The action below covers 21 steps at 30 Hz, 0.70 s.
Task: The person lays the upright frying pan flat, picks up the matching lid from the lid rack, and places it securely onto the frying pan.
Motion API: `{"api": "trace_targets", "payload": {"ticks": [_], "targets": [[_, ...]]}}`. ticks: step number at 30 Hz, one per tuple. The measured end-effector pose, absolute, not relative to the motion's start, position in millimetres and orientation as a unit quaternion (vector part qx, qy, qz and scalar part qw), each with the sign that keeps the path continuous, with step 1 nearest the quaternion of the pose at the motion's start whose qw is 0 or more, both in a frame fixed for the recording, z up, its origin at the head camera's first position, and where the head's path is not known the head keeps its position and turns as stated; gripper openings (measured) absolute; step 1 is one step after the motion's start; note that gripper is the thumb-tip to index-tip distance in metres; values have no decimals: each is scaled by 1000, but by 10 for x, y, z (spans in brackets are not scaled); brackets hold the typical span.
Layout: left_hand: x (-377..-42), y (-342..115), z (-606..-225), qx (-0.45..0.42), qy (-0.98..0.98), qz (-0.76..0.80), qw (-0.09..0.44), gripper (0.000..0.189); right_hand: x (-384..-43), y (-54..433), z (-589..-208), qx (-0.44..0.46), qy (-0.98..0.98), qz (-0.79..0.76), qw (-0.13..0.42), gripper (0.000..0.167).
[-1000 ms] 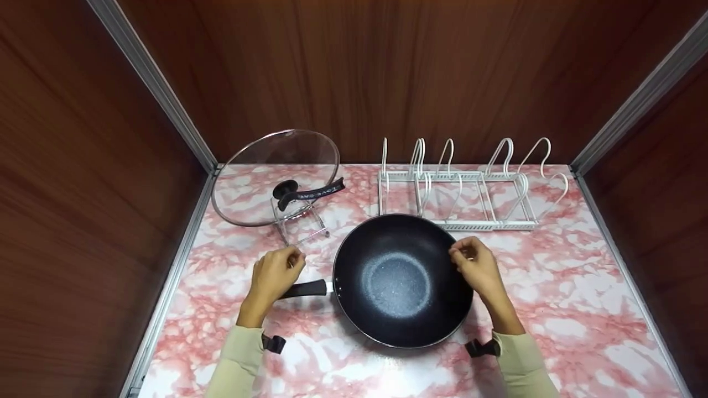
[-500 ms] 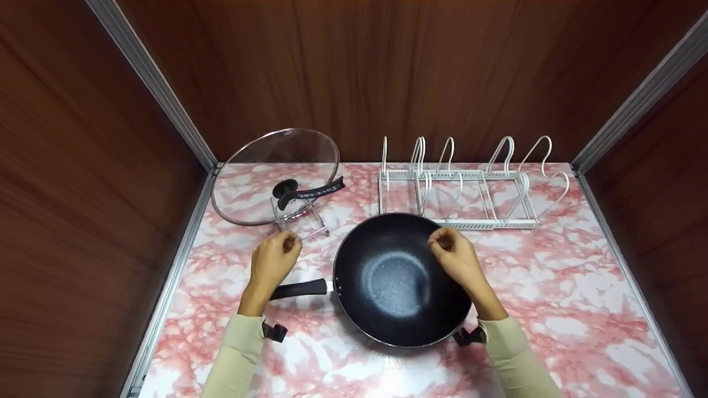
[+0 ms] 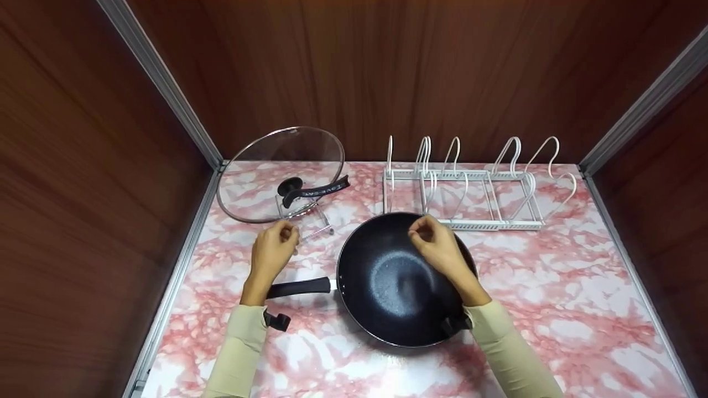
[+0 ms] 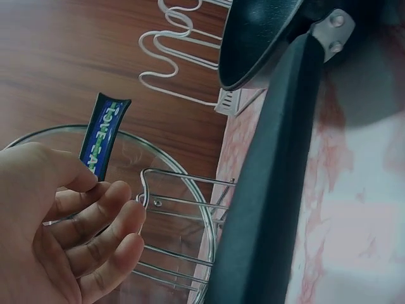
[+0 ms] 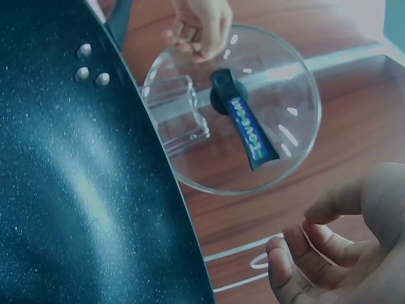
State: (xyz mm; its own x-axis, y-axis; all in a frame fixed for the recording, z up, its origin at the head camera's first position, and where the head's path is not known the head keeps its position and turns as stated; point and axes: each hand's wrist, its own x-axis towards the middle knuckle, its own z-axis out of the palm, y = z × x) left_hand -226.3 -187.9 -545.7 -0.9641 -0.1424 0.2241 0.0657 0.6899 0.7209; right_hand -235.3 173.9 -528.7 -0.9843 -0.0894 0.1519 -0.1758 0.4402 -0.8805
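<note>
Pink desk (image 3: pixel 553 309): both hands have left the wok (image 3: pixel 401 279), moving toward the lid (image 3: pixel 260 177); left hand (image 3: pixel 274 249) and right hand (image 3: pixel 437 246) loosely curled, empty.

a white wire rack (image 3: pixel 470 182) stands at the back of the pink marbled counter (image 3: pixel 581 309); brown wooden walls (image 3: pixel 387 66) around
</note>
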Motion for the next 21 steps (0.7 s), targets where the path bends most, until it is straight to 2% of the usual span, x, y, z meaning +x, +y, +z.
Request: {"api": "trace_targets", "payload": {"ticks": [12,21], "targets": [[-2382,-1912,-5430,44,-900,-408,145,13,-2501,1484,-5303,108,-858,500,41,11],[-2492,-1909,-5424,41,-892,-428,140,14,-2639,1288,-5298,127,-849,511,35,7]]}}
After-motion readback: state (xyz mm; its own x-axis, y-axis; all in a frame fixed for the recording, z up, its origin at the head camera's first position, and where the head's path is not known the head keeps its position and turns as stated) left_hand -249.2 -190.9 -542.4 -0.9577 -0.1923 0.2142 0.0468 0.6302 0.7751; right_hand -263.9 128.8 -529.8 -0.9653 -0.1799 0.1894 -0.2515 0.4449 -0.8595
